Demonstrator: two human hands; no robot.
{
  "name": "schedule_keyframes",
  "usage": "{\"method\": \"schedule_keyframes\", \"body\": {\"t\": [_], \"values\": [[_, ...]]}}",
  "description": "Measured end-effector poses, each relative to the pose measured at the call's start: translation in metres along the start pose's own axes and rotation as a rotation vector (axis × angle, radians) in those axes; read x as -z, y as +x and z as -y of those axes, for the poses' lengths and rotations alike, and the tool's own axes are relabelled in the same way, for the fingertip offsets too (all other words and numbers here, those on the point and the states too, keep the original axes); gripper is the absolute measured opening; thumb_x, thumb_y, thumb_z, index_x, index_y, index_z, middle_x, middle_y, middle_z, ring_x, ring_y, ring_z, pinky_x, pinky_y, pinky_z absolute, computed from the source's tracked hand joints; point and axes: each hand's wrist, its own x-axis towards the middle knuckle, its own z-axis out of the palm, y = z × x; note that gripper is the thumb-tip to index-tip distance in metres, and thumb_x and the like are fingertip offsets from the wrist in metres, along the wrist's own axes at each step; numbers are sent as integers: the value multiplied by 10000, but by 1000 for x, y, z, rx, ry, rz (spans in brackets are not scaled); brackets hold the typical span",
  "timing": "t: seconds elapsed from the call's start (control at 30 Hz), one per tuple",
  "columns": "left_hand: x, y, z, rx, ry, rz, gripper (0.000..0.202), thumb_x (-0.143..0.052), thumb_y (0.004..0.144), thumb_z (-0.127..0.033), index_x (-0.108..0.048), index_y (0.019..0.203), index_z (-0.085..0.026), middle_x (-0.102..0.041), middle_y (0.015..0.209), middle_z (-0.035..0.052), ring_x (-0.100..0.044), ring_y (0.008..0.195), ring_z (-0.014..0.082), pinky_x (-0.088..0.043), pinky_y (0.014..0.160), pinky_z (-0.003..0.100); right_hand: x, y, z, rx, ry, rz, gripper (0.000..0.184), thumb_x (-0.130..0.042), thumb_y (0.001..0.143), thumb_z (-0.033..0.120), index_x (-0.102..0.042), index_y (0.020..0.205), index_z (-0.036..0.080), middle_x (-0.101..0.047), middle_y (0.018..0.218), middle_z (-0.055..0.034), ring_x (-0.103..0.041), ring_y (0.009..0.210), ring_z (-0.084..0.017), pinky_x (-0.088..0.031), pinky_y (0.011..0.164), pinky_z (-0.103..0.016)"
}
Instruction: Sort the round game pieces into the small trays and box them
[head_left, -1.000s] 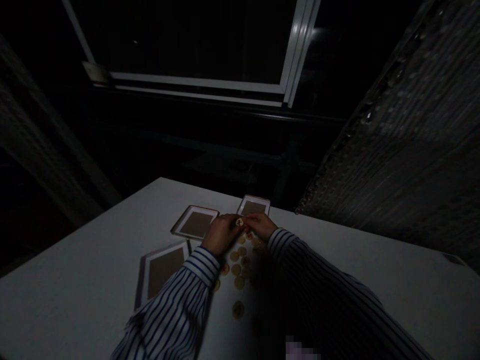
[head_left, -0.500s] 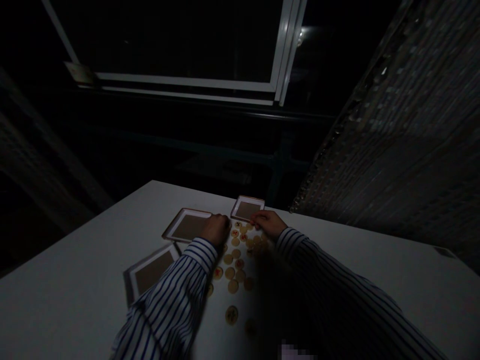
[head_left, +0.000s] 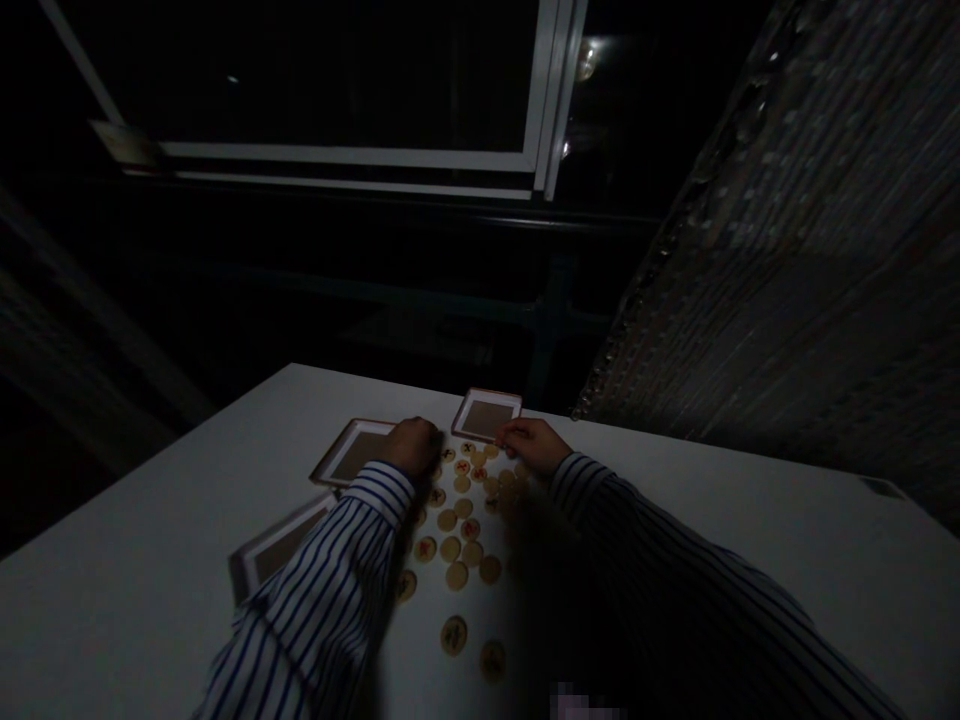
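Observation:
Round wooden Chinese chess pieces (head_left: 457, 575) lie scattered on the white table, some with red or black characters and others plain side up. At their far left edge is my left hand (head_left: 411, 446), its fingers curled and partly hidden. Whether it holds a piece cannot be seen. My right hand (head_left: 534, 445) is closed in a pinch over the far right pieces, its fingertips beside a plain piece (head_left: 491, 451). Anything between those fingertips is too dark to make out. Just beyond the hands sits a small shallow box (head_left: 487, 392) with a brown bottom.
A second shallow box (head_left: 330, 455) lies left of my left hand. Nearer, a third box (head_left: 244, 575) is partly covered by my left sleeve. A dark flat patch (head_left: 883, 488) marks the table's (head_left: 720, 520) right edge. A beaded curtain (head_left: 750, 330) hangs behind on the right.
My left hand has shifted a little left, uncovering chess pieces beside it. My right hand stays almost in place. The whole view has moved slightly.

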Motion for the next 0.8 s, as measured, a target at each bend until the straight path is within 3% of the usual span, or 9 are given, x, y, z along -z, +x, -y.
{"method": "schedule_keyframes", "body": {"t": [0.23, 0.33, 0.43, 0.57, 0.67, 0.8], "values": [[-7, 4, 3, 25, -26, 6, 251, -427, 735, -217, -659, 784, -137, -660, 850, 139, -603, 816, 214, -412, 698, 263, 4, -2, 1, -21, -78, 9, 119, -497, 700, 139, -600, 758, 129, -617, 674, -5, -515, 526, -70, -417, 534, -182], [-3, 2, 6, -7, -101, -1, 277, -411, 771, -275, -662, 800, -163, -669, 843, 93, -595, 813, 187, -405, 702, 240, 4, -3, 1, 10, -148, 17, 154, -493, 704, 165, -613, 796, 135, -626, 689, -11, -532, 554, -87, -421, 543, -198], [4, -3, 6, -39, -482, 16, 334, -437, 770, -392, -655, 878, -164, -668, 831, 55, -585, 762, 164, -416, 663, 229, 4, -8, 6, 127, -295, 11, 170, -491, 723, 208, -625, 812, 152, -633, 726, -17, -556, 637, -109, -424, 576, -209], [7, -12, -1, 18, -1059, 119, 431, -502, 717, -467, -626, 945, -123, -628, 711, 36, -537, 594, 116, -406, 540, 214, 3, -22, 19, 302, -525, -11, 197, -492, 749, 248, -621, 881, 179, -630, 749, -12, -559, 698, -123, -420, 636, -229], [4, -18, -12, 45, -1286, 165, 408, -548, 694, -451, -626, 909, -113, -581, 638, 12, -474, 520, 69, -359, 486, 177, -1, -32, 26, 489, -674, -41, 226, -518, 743, 244, -603, 938, 168, -621, 821, -33, -550, 771, -140, -409, 725, -259], [0, -23, -30, 19, -1425, 220, 343, -584, 686, -418, -630, 827, -109, -534, 572, -10, -427, 481, 45, -295, 446, 162, -5, -40, 30, 682, -703, -46, 263, -529, 749, 266, -579, 983, 157, -604, 919, -59, -534, 836, -146, -392, 788, -268]]}}
